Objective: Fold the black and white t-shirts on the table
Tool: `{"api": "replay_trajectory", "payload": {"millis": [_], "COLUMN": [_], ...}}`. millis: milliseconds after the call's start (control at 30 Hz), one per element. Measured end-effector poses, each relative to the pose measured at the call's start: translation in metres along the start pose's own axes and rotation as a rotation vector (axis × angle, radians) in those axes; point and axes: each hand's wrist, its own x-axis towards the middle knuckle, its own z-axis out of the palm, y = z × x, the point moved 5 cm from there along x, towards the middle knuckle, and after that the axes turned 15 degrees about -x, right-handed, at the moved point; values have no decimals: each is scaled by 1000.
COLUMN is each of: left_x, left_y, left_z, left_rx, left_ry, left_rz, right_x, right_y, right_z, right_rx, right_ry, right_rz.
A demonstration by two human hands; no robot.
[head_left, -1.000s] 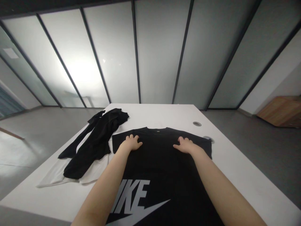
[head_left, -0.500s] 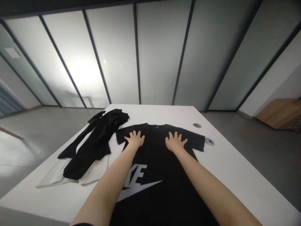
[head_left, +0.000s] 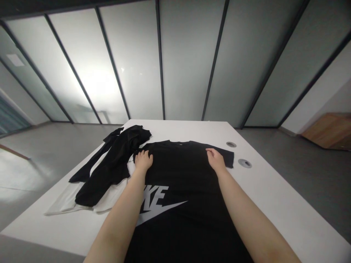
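Observation:
A black T-shirt (head_left: 181, 168) with large grey lettering and a swoosh lies spread out, its neckline at the far side. On the shoulder and sleeve at the left, my left hand (head_left: 144, 160) rests palm down, fingers slightly apart, gripping nothing visible. My right hand (head_left: 216, 160) touches the other shoulder close to the sleeve. Its fingers are stretched out close together and turned inward, and part of them is hidden from view. The shirt's lower end runs out of the picture between my forearms.
The shirt lies on a white table (head_left: 274, 204). To its left is a pile of black garments (head_left: 109, 171) over white cloth (head_left: 64, 201). Two round grommets (head_left: 245, 163) are set in the tabletop at the right. Frosted glass panels (head_left: 183, 62) stand behind.
Both hands have slid leftward or outward from the chest to the shoulder areas. The right hand's spread fingers have drawn together. The right sleeve has shifted slightly left, uncovering the nearer grommet.

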Motion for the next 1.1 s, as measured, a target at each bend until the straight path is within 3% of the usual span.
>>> {"api": "replay_trajectory", "payload": {"millis": [133,267,333,500,767,1100], "left_x": [-4,-8,-7,-1,13,25], "left_y": [5,12,5,-21,-13,-22], "left_z": [-2,-12,-19,-23,-19,-23], "left_rx": [-4,-53,-75,-132,-538,-856], "left_ry": [5,131,178,149,136,112], "left_rz": [-36,-79,-156,-290,-132,-193], "right_x": [-4,-6,-6,-7,-19,-22], "right_y": [4,4,6,11,19,19], "right_z": [0,1,1,-2,-9,-9], "right_rx": [-41,-92,-105,-132,-214,-250], "right_ry": [-37,-62,-69,-73,-99,-102], "right_rz": [-50,-68,-68,-68,-57,-28]}}
